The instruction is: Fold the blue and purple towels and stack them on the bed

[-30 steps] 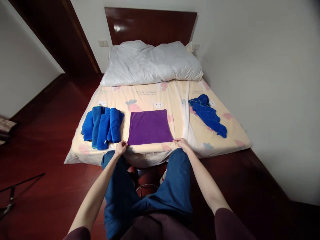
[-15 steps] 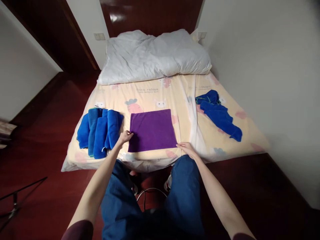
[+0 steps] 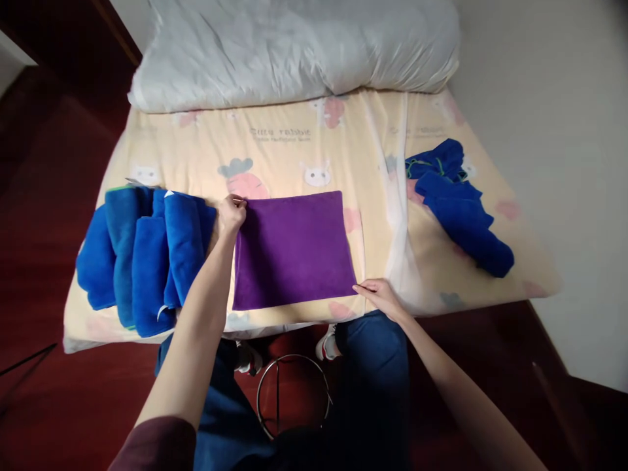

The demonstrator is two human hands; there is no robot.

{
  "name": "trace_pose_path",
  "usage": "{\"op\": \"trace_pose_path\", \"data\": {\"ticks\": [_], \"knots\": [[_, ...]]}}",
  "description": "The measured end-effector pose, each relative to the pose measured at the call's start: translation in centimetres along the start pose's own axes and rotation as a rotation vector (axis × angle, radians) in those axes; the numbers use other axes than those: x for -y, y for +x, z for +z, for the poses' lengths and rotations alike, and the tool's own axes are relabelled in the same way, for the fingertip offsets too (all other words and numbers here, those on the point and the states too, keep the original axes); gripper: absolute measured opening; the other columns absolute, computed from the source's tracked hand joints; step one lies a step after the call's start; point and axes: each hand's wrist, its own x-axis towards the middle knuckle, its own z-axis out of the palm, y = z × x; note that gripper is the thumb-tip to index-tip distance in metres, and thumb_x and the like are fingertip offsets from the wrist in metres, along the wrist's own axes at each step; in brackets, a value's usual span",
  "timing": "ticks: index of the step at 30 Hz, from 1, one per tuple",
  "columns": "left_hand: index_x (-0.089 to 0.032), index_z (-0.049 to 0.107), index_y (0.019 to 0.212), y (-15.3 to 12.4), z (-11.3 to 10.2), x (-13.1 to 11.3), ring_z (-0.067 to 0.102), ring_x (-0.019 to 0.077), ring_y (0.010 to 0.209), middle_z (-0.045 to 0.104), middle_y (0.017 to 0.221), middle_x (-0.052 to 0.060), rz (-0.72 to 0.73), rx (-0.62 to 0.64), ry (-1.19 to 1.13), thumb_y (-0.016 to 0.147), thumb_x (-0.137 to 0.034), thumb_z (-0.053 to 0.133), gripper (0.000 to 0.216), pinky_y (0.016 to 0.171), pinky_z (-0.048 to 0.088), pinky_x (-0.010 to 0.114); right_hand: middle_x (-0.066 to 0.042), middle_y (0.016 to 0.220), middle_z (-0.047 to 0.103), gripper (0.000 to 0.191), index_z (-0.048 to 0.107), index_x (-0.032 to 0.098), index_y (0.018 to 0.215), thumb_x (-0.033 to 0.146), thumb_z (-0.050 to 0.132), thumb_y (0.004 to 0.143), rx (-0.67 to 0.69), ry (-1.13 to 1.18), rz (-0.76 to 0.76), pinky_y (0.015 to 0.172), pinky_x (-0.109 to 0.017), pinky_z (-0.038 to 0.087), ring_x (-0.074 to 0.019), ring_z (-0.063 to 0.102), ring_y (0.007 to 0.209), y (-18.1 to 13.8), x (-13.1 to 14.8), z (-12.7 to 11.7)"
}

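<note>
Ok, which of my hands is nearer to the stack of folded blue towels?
Left. The left hand sits at the purple cloth's far left corner, right beside the folded blue towels; the right hand is at its near right corner.

Bed (image 3: 304,147), white wall (image 3: 554,131), dark-red floor (image 3: 44,163)

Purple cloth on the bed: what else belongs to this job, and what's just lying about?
In hand: flat purple square cloth; left hand at its far-left corner; right hand at its near-right corner.
Lying about: rolled blue towels; loose blue towels; white duvet.
</note>
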Motion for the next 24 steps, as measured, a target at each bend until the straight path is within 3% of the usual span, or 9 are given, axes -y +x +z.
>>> {"op": "trace_pose_path", "data": {"ticks": [9, 13, 15, 18, 20, 22, 24], "knots": [[-0.019, 0.067, 0.105, -0.7, 1.0, 1.1, 0.072, 0.0236, 0.102, 0.076, 0.111, 0.012, 0.132, -0.102, -0.016, 0.095, -0.022, 0.055, 0.016, 0.098, 0.054, 0.035, -0.006, 0.070, 0.075, 0.062, 0.076, 0.019, 0.069, 0.080, 0.085, 0.062, -0.042, -0.042, 0.005, 0.059, -0.030, 0.046, -0.0191, 0.063, 0.063, -0.3, 0.6, 0.4], [-0.017, 0.067, 0.107, -0.1, -0.1, 1.3, 0.072, 0.0248, 0.101, 0.076, 0.109, 0.014, 0.151, -0.089, -0.021, 0.096, -0.021, 0.054, 0.018, 0.099, 0.055, 0.037, -0.005, 0.069, 0.072, 0.066, 0.073, 0.018, 0.068, 0.083, 0.083, 0.060, -0.046, -0.055, 0.000, 0.058, -0.028, 0.044, -0.0168, 0.060, 0.062, -0.4, 1.0, 0.5], [-0.016, 0.067, 0.113, -0.7, -0.8, 0.8, 0.071, 0.0274, 0.108, 0.074, 0.115, 0.017, 0.190, -0.094, 0.023, 0.097, -0.022, 0.052, 0.023, 0.105, 0.053, 0.042, -0.001, 0.061, 0.063, 0.067, 0.066, 0.020, 0.063, 0.085, 0.080, 0.062, -0.054, -0.063, 0.002, 0.053, -0.026, 0.038, -0.0136, 0.052, 0.056, -0.4, 1.0, 0.5], [-0.015, 0.065, 0.129, -4.1, -1.0, -0.6, 0.059, 0.0337, 0.134, 0.066, 0.139, 0.021, 0.385, -0.055, 0.164, 0.099, -0.028, 0.049, 0.036, 0.120, 0.044, 0.051, 0.005, 0.049, 0.041, 0.070, 0.047, 0.024, 0.057, 0.089, 0.069, 0.071, -0.125, -0.066, 0.010, 0.045, -0.026, 0.026, -0.0107, 0.035, 0.047, -0.5, 0.7, 0.4], [-0.015, 0.059, 0.143, -7.5, -0.4, -1.5, 0.044, 0.0354, 0.150, 0.053, 0.157, 0.019, 0.544, 0.044, 0.259, 0.101, -0.035, 0.045, 0.049, 0.128, 0.034, 0.055, 0.005, 0.048, 0.035, 0.069, 0.035, 0.027, 0.055, 0.085, 0.060, 0.082, -0.267, -0.142, -0.069, 0.046, -0.028, 0.029, -0.0119, 0.033, 0.047, -0.4, 1.1, 0.8], [-0.013, 0.051, 0.154, -10.7, 0.6, -1.9, 0.030, 0.0350, 0.160, 0.039, 0.169, 0.017, 0.677, 0.171, 0.332, 0.102, -0.041, 0.041, 0.059, 0.133, 0.023, 0.054, 0.001, 0.051, 0.042, 0.064, 0.034, 0.027, 0.054, 0.073, 0.054, 0.094, -0.435, -0.312, -0.225, 0.055, -0.031, 0.042, -0.0150, 0.042, 0.053, 0.1, 2.7, 2.0], [-0.011, 0.045, 0.160, -12.6, 1.6, -1.8, 0.018, 0.0350, 0.165, 0.029, 0.175, 0.015, 0.740, 0.262, 0.386, 0.103, -0.043, 0.039, 0.066, 0.136, 0.014, 0.055, -0.006, 0.066, 0.061, 0.051, 0.052, 0.024, 0.061, 0.055, 0.050, 0.101, -0.503, -0.504, -0.399, 0.077, -0.036, 0.053, -0.0206, 0.059, 0.070, 1.4, 5.4, 4.2]]}}
